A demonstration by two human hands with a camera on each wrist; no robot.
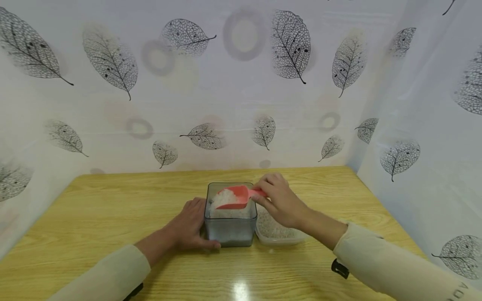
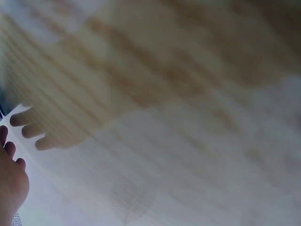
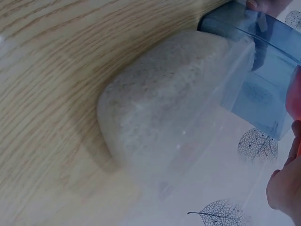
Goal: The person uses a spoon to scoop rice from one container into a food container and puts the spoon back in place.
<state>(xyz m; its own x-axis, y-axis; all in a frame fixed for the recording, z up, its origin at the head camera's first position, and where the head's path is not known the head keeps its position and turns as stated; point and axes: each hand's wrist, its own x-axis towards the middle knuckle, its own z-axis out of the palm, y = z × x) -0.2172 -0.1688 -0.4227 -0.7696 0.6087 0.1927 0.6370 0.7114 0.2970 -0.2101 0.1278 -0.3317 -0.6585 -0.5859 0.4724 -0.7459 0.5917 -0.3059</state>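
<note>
A square, see-through grey container (image 1: 230,232) stands on the table with white rice (image 1: 235,213) inside. Over its open top my right hand (image 1: 280,200) grips the handle of a red scoop (image 1: 241,200), which is heaped with rice and points left. My left hand (image 1: 192,225) rests on the table against the container's left side, thumb stretched along its front lower corner. Beside the container on the right sits a clear shallow tub (image 1: 280,241) of rice, partly hidden by the right hand. In the right wrist view the scoop (image 3: 294,96) shows only at the right edge.
The wood-grain table (image 1: 113,209) reaches back to a white leaf-patterned sheet (image 1: 241,92), which also hangs along both sides. Bare tabletop lies to the left of the left hand and in front of the container.
</note>
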